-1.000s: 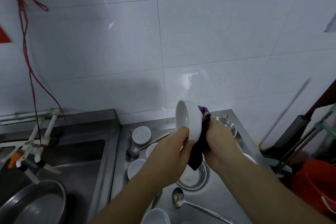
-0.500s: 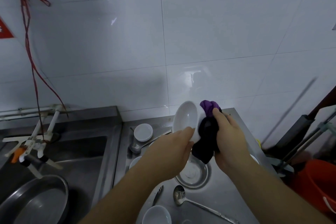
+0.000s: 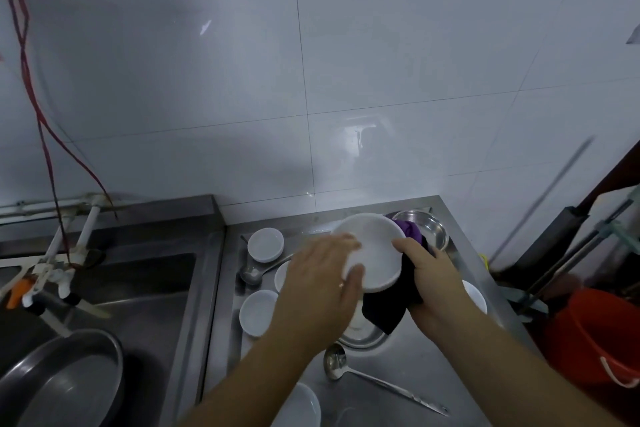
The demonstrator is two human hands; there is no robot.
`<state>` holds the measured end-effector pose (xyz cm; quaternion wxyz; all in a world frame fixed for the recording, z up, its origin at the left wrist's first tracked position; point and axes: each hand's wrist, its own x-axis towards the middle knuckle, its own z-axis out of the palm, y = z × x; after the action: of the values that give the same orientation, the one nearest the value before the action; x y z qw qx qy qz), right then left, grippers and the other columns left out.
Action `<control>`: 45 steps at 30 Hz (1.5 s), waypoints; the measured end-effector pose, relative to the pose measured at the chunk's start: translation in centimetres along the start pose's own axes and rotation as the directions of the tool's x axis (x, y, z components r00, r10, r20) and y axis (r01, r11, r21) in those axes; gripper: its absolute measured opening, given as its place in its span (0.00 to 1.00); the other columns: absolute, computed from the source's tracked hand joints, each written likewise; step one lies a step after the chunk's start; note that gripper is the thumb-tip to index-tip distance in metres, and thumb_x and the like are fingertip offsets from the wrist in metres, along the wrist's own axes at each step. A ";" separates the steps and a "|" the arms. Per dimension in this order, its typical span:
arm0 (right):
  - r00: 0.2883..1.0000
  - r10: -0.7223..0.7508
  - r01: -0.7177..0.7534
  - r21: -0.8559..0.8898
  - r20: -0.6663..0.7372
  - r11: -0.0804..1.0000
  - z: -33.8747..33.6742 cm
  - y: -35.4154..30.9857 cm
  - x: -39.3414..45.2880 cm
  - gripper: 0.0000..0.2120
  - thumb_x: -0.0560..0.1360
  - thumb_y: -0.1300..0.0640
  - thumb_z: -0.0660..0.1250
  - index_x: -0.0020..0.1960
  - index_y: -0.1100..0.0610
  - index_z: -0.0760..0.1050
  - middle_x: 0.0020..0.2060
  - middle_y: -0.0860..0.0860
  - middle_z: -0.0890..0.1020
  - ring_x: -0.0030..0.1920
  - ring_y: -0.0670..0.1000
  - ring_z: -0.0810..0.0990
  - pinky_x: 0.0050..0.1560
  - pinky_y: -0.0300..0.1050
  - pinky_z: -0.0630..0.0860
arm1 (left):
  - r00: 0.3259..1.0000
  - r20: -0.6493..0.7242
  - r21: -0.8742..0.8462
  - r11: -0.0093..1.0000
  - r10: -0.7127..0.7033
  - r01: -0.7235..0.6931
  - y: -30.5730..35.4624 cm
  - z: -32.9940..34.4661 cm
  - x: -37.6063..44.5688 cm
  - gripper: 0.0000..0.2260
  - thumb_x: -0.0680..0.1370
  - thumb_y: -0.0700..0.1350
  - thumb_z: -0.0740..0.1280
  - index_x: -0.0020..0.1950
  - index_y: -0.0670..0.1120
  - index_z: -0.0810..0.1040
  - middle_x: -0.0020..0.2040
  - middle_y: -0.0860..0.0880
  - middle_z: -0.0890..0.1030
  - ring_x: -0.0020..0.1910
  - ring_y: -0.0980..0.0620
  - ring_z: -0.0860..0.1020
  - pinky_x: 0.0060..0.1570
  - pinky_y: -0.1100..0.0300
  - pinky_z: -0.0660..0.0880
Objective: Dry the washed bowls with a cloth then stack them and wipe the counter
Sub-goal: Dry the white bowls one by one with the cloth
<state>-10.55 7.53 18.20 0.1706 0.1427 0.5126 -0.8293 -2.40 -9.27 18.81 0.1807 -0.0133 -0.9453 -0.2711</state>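
Observation:
A white bowl (image 3: 375, 250) is held above the steel counter (image 3: 408, 367), its opening facing me. My left hand (image 3: 322, 288) grips its left rim, thumb on the inside. My right hand (image 3: 433, 281) grips a dark purple cloth (image 3: 391, 305) against the bowl's right side and underside, thumb over the rim. The cloth hangs down below the bowl. More white bowls lie on the counter: one at the back (image 3: 265, 244), one in the middle (image 3: 258, 312), one near the front edge (image 3: 301, 406).
A steel dish (image 3: 427, 227) sits at the back right, a steel plate (image 3: 363, 336) under my hands. A ladle (image 3: 367, 378) lies in front, another (image 3: 256, 270) behind. A sink (image 3: 114, 305) with a large pan (image 3: 59, 381) is at the left, a red bucket (image 3: 595, 333) at the right.
The bowl has turned from edge-on to facing me with its opening. My right thumb moved over its rim, and the cloth shifted beneath and behind the bowl.

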 end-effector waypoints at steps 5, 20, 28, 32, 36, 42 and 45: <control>0.999 0.036 -0.035 0.023 -0.026 0.999 -2.7 0.6 0.6 0.19 0.77 0.60 0.75 0.67 0.56 0.79 0.58 0.59 0.87 0.58 0.63 0.86 0.54 0.61 0.85 | 0.834 0.240 -0.490 0.679 -0.497 0.546 -1.5 2.7 0.0 0.15 0.87 0.54 0.59 0.72 0.56 0.76 0.64 0.56 0.82 0.60 0.58 0.80 0.63 0.54 0.79; 0.968 0.073 -0.121 -0.189 -0.241 0.975 -17.6 0.7 5.5 0.11 0.75 0.61 0.78 0.56 0.52 0.84 0.50 0.56 0.89 0.49 0.58 0.89 0.46 0.54 0.86 | 0.559 0.649 -0.588 0.126 -0.516 0.799 3.3 15.4 2.2 0.12 0.82 0.39 0.69 0.65 0.44 0.83 0.53 0.42 0.88 0.52 0.42 0.88 0.48 0.54 0.85; 0.931 0.186 -0.249 -0.173 -0.315 0.953 -26.5 -1.1 9.6 0.13 0.76 0.60 0.76 0.60 0.56 0.82 0.49 0.58 0.89 0.46 0.59 0.89 0.40 0.53 0.86 | 0.464 0.697 -0.486 0.116 -0.547 0.866 7.1 24.0 4.4 0.10 0.83 0.40 0.68 0.63 0.48 0.83 0.51 0.48 0.89 0.49 0.49 0.88 0.46 0.56 0.85; 0.911 0.137 -0.276 -0.328 -0.390 0.903 -30.2 -1.0 12.2 0.19 0.71 0.65 0.79 0.61 0.59 0.82 0.52 0.61 0.87 0.54 0.65 0.87 0.58 0.66 0.83 | 0.421 0.715 -0.459 0.079 -0.558 0.885 8.4 27.4 4.7 0.10 0.83 0.40 0.68 0.63 0.47 0.83 0.52 0.49 0.89 0.51 0.49 0.88 0.48 0.55 0.85; 0.899 0.091 -0.297 -0.444 -0.428 0.845 -32.3 -1.3 14.5 0.22 0.69 0.65 0.80 0.60 0.55 0.81 0.51 0.56 0.86 0.52 0.61 0.86 0.56 0.62 0.83 | 0.382 0.726 -0.432 0.054 -0.572 0.900 9.1 30.6 5.2 0.11 0.83 0.40 0.68 0.64 0.47 0.84 0.53 0.47 0.89 0.52 0.48 0.88 0.53 0.52 0.86; 0.932 0.032 -0.256 -0.595 -0.361 0.762 -33.1 -1.2 18.7 0.20 0.72 0.61 0.78 0.58 0.47 0.76 0.47 0.45 0.81 0.48 0.54 0.81 0.49 0.55 0.78 | 0.310 0.656 -0.417 0.011 -0.688 0.909 8.7 34.1 7.2 0.09 0.82 0.41 0.69 0.61 0.50 0.83 0.55 0.47 0.87 0.54 0.45 0.87 0.53 0.46 0.86; 0.934 0.039 -0.268 -0.623 -0.356 0.735 -32.8 -0.6 20.6 0.19 0.72 0.62 0.77 0.58 0.48 0.75 0.44 0.44 0.80 0.44 0.52 0.79 0.42 0.49 0.73 | 0.272 0.599 -0.386 0.027 -0.753 0.922 7.8 35.4 8.0 0.10 0.82 0.40 0.69 0.62 0.47 0.81 0.57 0.45 0.85 0.55 0.44 0.85 0.54 0.47 0.86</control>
<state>-27.38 34.44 -4.03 0.1935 0.2473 0.7797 -0.5418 -20.72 15.13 -2.35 -0.1462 0.4526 -0.5973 -0.6457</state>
